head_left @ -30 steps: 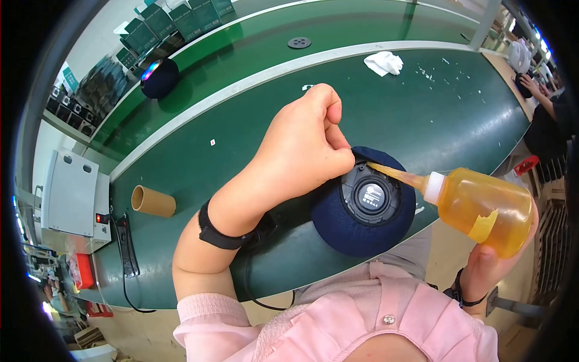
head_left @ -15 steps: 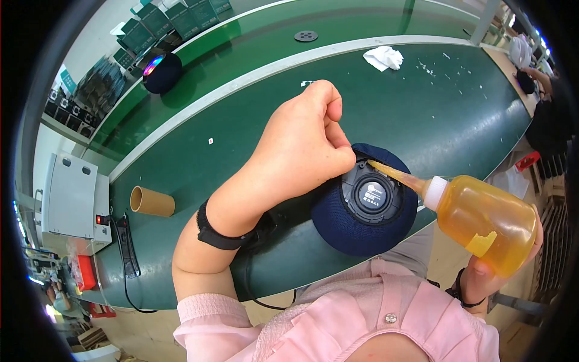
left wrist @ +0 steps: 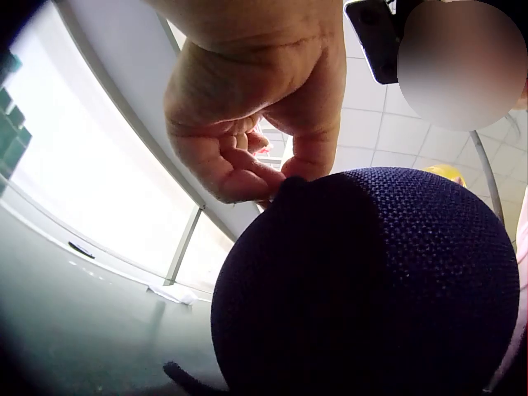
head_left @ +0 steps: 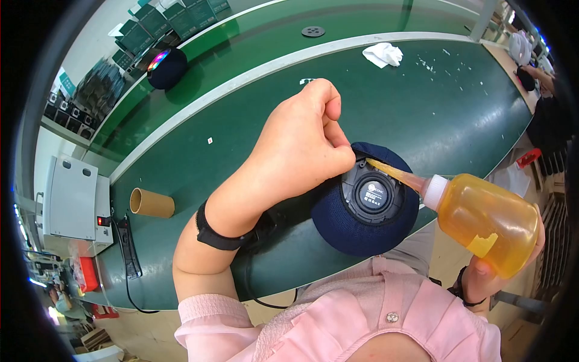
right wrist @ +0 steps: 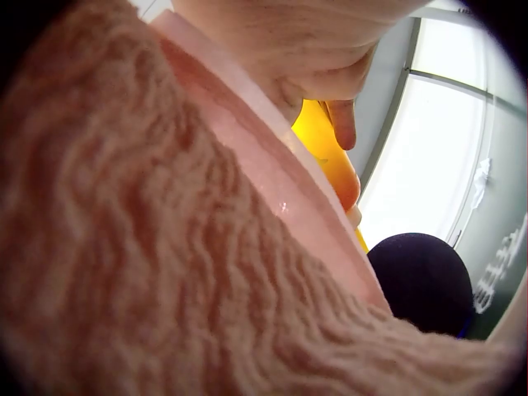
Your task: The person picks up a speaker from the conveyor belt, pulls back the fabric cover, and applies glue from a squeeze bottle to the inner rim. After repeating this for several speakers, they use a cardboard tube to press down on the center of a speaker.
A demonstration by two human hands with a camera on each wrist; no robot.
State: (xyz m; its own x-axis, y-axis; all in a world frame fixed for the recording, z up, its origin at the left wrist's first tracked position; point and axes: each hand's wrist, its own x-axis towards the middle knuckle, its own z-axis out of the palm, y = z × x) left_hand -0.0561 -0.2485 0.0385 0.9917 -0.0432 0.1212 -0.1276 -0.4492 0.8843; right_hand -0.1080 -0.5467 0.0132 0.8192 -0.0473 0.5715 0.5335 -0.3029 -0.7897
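A round speaker [head_left: 341, 226] in navy mesh fabric sits on the green bench, its black base with a white-printed disc [head_left: 373, 196] facing up. My left hand [head_left: 301, 142] pinches the fabric's edge at the base's far left rim. In the left wrist view, thumb and fingertips [left wrist: 247, 183] meet on a small peak of the cloth. My right hand [head_left: 491, 274] grips a squeeze bottle [head_left: 482, 211] of amber liquid, tilted nozzle-first toward the speaker. Its long yellowed nozzle [head_left: 392, 172] has its tip at the gap between fabric and base, beside the left fingers.
To the left stand a cardboard tube [head_left: 152, 203], a power strip [head_left: 128, 247] and a grey machine [head_left: 75, 199]. Another speaker [head_left: 167, 68] with a lit top sits beyond the white rail. A crumpled white cloth [head_left: 383, 55] lies at the back, near scattered white flecks.
The bottle's body has dropped slightly to the right with my right hand, while its tip stays at the rim. My left hand keeps its pinch. The head view has shifted a little.
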